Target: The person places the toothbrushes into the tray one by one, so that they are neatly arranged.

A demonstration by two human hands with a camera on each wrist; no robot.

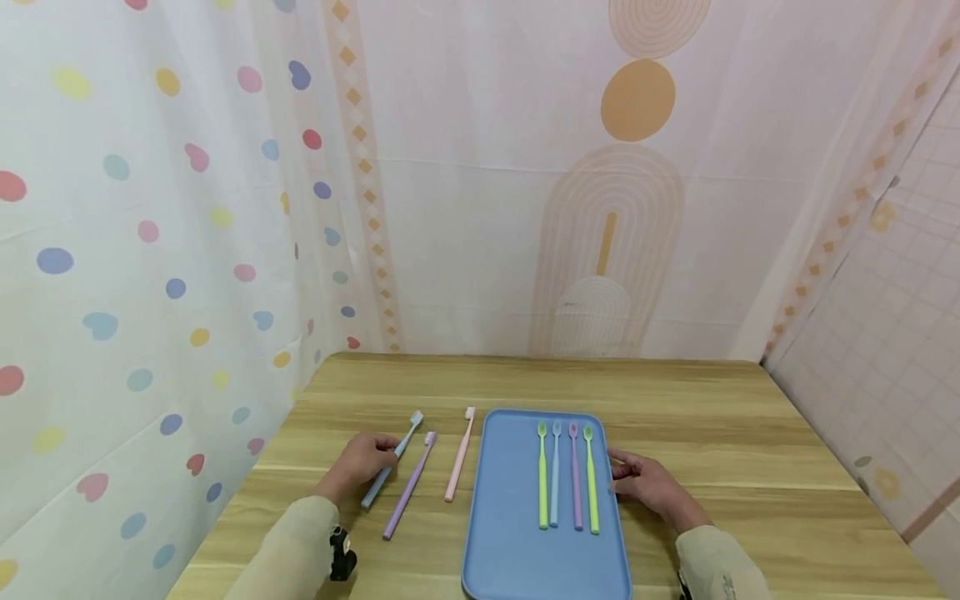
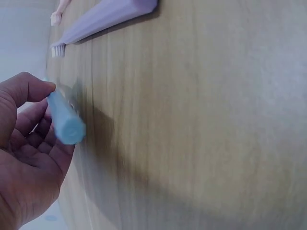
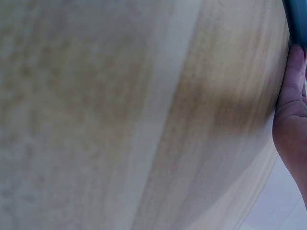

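Four toothbrushes (image 1: 576, 483) lie on a tray (image 1: 506, 533); left fingers (image 1: 385, 459) pinch a blue toothbrush (image 1: 377, 487), right fingers (image 1: 626, 457), apart, touch the tray.

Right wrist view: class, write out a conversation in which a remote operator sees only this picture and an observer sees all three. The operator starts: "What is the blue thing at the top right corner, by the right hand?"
Observer: The head view shows it is a blue tray with a raised rim.
Operator: I only get that sliver of it. Does anything lie on it?
Observer: Yes, four toothbrushes lie on it side by side.
Operator: I can't see the other hand at all. What is it doing?
Observer: In the left wrist view, the left hand holds a light blue toothbrush.
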